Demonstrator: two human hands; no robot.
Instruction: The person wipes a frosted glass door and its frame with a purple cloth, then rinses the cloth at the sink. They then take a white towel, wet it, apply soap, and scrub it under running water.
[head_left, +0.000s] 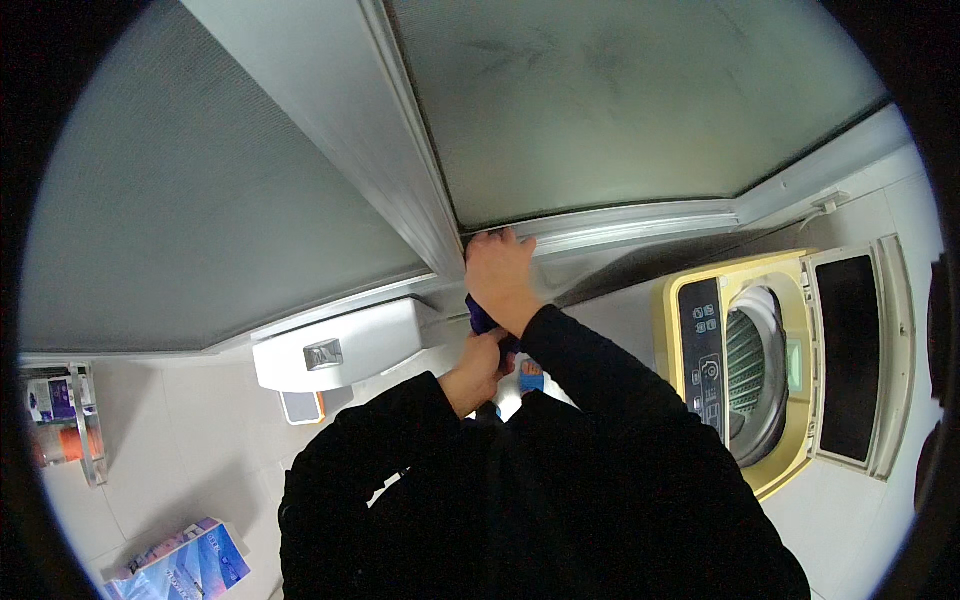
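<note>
My right hand (501, 279) reaches up to the lower corner of a frosted window pane (637, 112), its fingertips at the aluminium window frame (630, 229) beside the upright post. A dark purple cloth (480, 315) hangs from under its palm. Just below, my left hand (477, 373) is closed around the lower part of that cloth, close to my right wrist. Both my forearms are in black sleeves.
At the right stands a yellow top-loading washing machine (664, 315) with its lid (847, 356) up. A white toilet cistern (341, 345) is left of my hands. A wall rack (88, 420) and a blue tissue pack (187, 566) are farther left.
</note>
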